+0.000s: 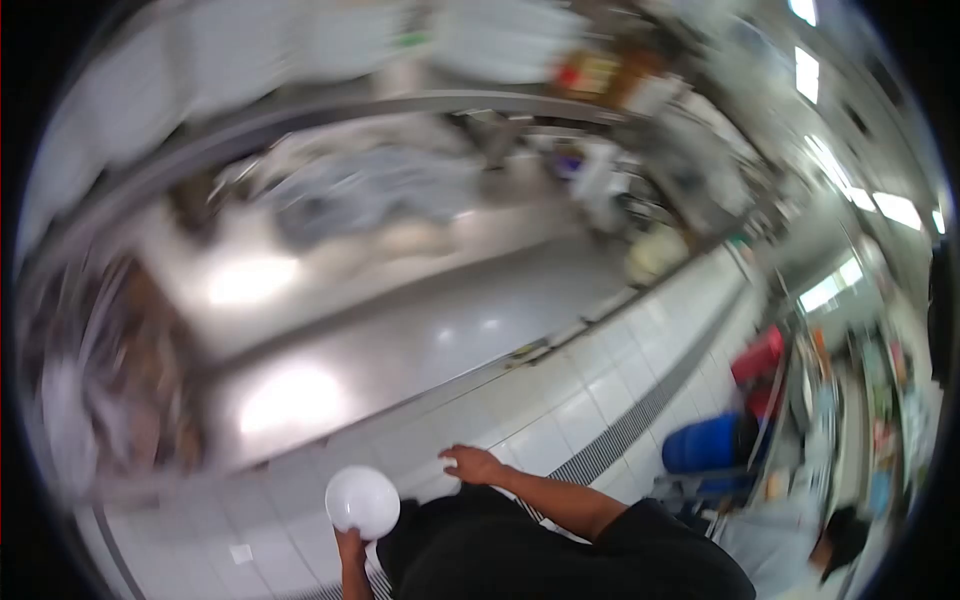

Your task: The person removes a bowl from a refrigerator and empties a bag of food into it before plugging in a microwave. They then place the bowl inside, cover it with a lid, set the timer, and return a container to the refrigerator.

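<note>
My left hand [349, 545] grips the rim of a round white bowl [362, 502], low in the view and to the left of my body. Its inside faces up toward me, and I see nothing in it. My right hand [472, 465] reaches forward past my dark clothing with its fingers apart and nothing in them. Both hands are over the tiled floor, short of the steel counter [430, 335]. On the counter lies a blurred grey, plastic-looking heap [375, 190].
White containers [340, 40] line a shelf above the counter. Blurred bundles [130, 370] stand at its left end. A drain grate [630, 425] crosses the floor. To the right are a blue barrel [700, 443], a red container [757, 355] and another person [775, 545].
</note>
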